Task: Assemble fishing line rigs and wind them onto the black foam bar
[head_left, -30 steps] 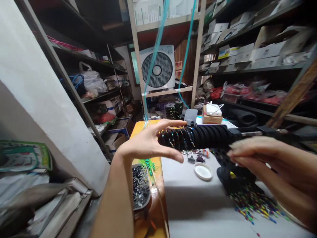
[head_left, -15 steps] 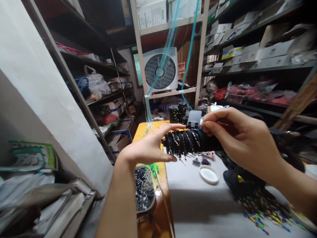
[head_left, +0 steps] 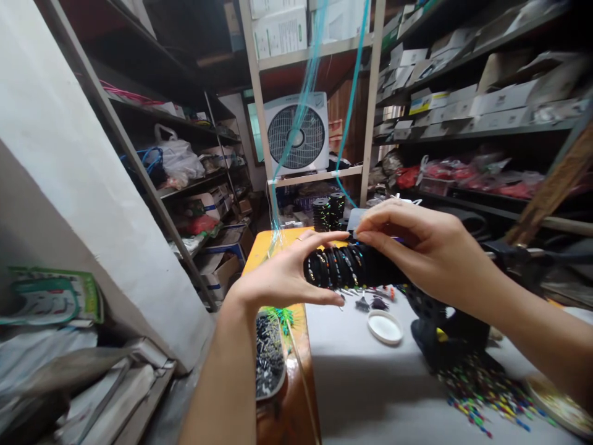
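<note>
A black roll [head_left: 340, 267] reaches out over the table, with several dark cord loops carrying small shiny beads side by side around it. My left hand [head_left: 285, 272] spans the roll's near-left end, fingers stretched above and thumb below, spread apart. Above the roll, my right hand [head_left: 417, 247] is closed in a pinch, its fingertips close to my left forefinger. What lies in that pinch is too small or hidden to name. Behind the fingertips stands a small greyish plate [head_left: 356, 217], partly covered by the right hand.
A tray of small dark tubular pieces [head_left: 269, 358] sits at left. White lid [head_left: 385, 327], coloured small pieces [head_left: 491, 389] and a round dish [head_left: 563, 405] lie on the white tabletop [head_left: 370, 395]. Behind are black spools [head_left: 328, 212], turquoise strands [head_left: 301, 111] and a box fan [head_left: 296, 136].
My right hand has moved left along the roll, bringing its pinch toward my left fingertips and covering more of the greyish plate. The left hand keeps its spread around the end.
</note>
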`<action>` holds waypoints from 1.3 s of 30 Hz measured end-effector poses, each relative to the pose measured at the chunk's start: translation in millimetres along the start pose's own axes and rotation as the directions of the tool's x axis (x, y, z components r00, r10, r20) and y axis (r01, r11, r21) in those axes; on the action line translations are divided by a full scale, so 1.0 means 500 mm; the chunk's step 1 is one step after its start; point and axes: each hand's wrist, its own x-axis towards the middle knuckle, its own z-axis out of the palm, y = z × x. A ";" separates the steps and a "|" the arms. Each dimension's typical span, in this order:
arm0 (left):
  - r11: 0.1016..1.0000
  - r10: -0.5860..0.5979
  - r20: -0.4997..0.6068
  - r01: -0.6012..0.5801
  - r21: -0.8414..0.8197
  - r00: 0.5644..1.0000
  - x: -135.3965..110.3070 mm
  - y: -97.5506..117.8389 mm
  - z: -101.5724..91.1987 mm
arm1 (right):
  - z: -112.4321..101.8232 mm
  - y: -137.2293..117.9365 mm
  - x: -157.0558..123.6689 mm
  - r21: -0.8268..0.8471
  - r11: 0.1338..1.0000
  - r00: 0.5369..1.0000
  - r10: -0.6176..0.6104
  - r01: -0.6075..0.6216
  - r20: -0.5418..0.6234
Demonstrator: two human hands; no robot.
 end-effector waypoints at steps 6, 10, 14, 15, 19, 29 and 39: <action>1.000 0.022 0.009 -0.022 0.016 1.000 0.003 0.004 0.001 | -0.007 -0.028 -0.040 -0.082 0.991 0.994 -0.109 0.110 0.014; 0.998 0.046 0.011 -0.047 0.036 0.999 0.001 0.002 -0.001 | -0.004 -0.030 -0.050 -0.119 0.987 0.994 -0.111 0.112 0.015; 0.996 0.073 0.013 -0.073 0.047 0.997 0.002 0.001 0.000 | -0.002 -0.028 -0.053 -0.124 0.987 0.995 -0.103 0.104 0.016; 0.996 0.070 0.013 -0.070 0.046 0.997 0.003 0.001 0.001 | 0.000 -0.028 -0.054 -0.131 0.986 0.995 -0.103 0.104 0.016; 0.997 0.063 0.017 -0.063 0.042 0.998 0.004 0.002 0.000 | 0.007 -0.029 -0.056 -0.163 0.978 0.991 -0.132 0.133 0.016; 0.997 0.056 0.020 -0.057 0.060 0.998 0.000 0.002 -0.002 | -0.009 -0.029 -0.046 -0.110 0.981 0.985 -0.150 0.159 0.080; 0.997 0.077 -0.013 -0.077 -0.003 0.997 0.008 -0.018 0.005 | 0.000 -0.028 -0.033 -0.088 0.986 0.988 -0.138 0.144 0.067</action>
